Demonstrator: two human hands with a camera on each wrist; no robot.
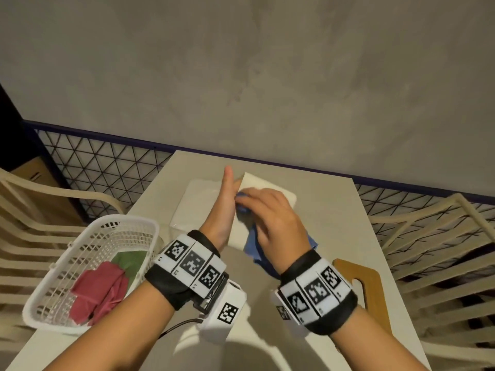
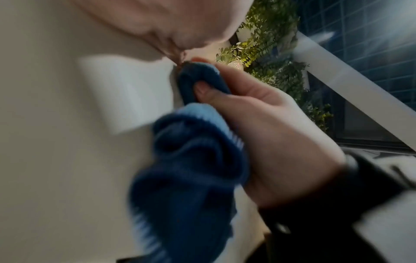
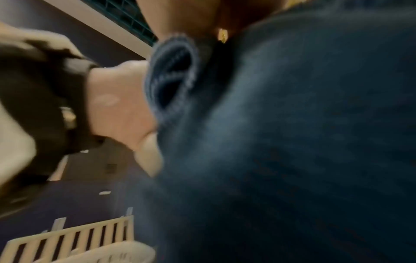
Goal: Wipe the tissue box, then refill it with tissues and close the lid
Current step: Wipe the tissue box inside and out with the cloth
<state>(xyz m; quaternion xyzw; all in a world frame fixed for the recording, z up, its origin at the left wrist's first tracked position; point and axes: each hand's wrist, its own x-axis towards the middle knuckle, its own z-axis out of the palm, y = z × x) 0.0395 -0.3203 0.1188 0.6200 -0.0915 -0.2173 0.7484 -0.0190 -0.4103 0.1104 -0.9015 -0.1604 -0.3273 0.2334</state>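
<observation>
A white tissue box [image 1: 284,195] stands mid-table without a lid. My right hand [image 1: 263,210] grips a bunched blue cloth [image 1: 253,247] and presses it onto the box's top near its left edge. In the left wrist view the right hand's thumb [image 2: 202,92] pinches the cloth [image 2: 191,169] against the white box [image 2: 128,92]. My left hand [image 1: 223,199] lies edgewise along the box's left side with the thumb straight; its fingers are hidden behind the right hand. A flat white tissue pack [image 1: 195,204] lies left of the box. The wooden lid [image 1: 369,279] rests at the right.
A white plastic basket [image 1: 126,219] with a red cloth [image 1: 99,290] and a green cloth [image 1: 131,259] sits at the table's front left. Cream slatted chairs stand left [image 1: 40,199] and right [image 1: 442,236]. A mesh fence and grey wall back the table [image 1: 334,210].
</observation>
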